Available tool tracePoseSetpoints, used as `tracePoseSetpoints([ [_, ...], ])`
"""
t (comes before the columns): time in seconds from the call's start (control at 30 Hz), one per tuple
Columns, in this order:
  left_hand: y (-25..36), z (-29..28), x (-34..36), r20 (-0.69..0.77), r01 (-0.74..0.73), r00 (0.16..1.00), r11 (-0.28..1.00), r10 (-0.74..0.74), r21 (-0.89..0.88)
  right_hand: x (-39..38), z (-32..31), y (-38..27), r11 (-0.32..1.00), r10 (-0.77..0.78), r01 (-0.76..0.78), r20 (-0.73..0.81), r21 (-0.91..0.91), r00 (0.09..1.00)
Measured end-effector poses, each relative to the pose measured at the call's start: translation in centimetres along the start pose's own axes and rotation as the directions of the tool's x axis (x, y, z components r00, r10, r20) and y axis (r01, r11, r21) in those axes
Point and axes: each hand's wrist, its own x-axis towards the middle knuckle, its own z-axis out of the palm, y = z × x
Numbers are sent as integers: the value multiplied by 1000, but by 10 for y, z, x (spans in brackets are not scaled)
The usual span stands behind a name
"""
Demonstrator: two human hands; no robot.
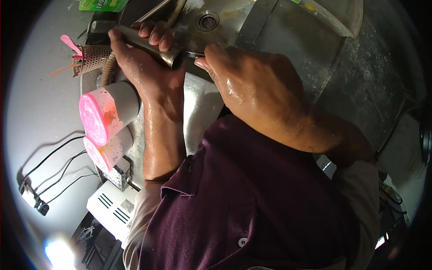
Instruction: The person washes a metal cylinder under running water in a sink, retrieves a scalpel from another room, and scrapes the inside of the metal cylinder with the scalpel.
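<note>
My left hand (146, 67) is wrapped round a metal cylinder (167, 57), palm up, with the fingertips curled over its top. The cylinder tilts, and its rounded open end faces my right hand (258, 87). Thumb and fingers of the right hand are closed on a thin, dark metal piece (194, 54) that reaches to the cylinder's open end. Most of this piece is hidden by the hand and the cylinder, so I cannot tell its kind. Both hands look wet and are above the metal sink (229, 33), near its round drain (207, 20).
Left of my forearm lie two tubs with pink lids (94, 119). A perforated metal holder (96, 58) with pink utensils stands beside a ribbed hose (108, 69). Cables run to a power strip (32, 198) near a white vented appliance (112, 209). A pale tray (337, 20) is at the far right.
</note>
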Motion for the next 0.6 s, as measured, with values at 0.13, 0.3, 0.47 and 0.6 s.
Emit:
tracePoseSetpoints([
  [0.13,-3,5,-1,20,-161,987,978,160,130,-5,-5,-12,999,7,-7,1,-47,1000],
  [0.3,1,-4,4,104,-91,992,985,77,143,-14,0,-8,981,-15,12,13,195,1000],
  [0.47,8,-9,5,220,146,968,985,-123,-89,-8,-1,4,930,18,-60,118,364,993],
  [0.6,9,2,3,61,0,998,1000,2,-31,-4,-7,-4,999,20,-22,-92,-25,996],
])
